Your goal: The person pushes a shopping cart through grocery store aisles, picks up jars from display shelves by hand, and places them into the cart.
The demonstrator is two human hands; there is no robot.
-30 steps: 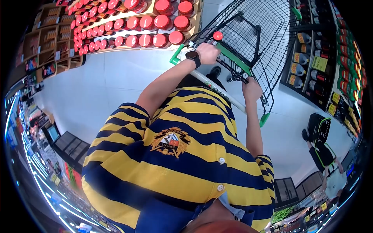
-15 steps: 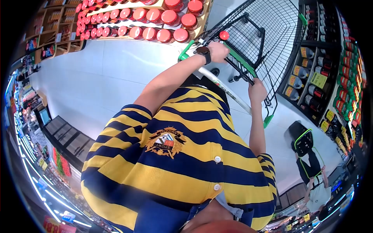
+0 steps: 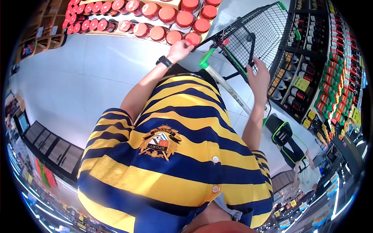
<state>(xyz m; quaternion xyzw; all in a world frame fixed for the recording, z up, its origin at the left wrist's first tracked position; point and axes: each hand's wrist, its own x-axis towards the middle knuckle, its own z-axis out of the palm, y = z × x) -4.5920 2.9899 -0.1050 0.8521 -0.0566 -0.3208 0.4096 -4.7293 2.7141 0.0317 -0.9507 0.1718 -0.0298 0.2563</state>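
Observation:
My left hand [image 3: 180,51], with a dark watch [image 3: 164,62] on its wrist, reaches to the front corner of a jar display. Its fingertips close on the red lid of a jar [image 3: 192,38]. To the right, my right hand [image 3: 259,77] is raised with thumb and fingers apart, holding nothing. It is beside the handle of a black wire shopping cart [image 3: 264,29] with green trim. The cart's pale frame bar with a green end cap [image 3: 206,58] runs between my two arms.
Rows of red-lidded jars [image 3: 149,11] fill the display at the top. Shelves of bottles and jugs [image 3: 303,79] stand right of the cart. Another person [image 3: 309,174] is at the lower right near a dark basket with green trim [image 3: 283,133]. Pale tiled floor [image 3: 97,66] lies left.
My left hand has left the cart handle and moved left to a red-lidded jar. My right hand has let go of the handle and opened. The view has shifted.

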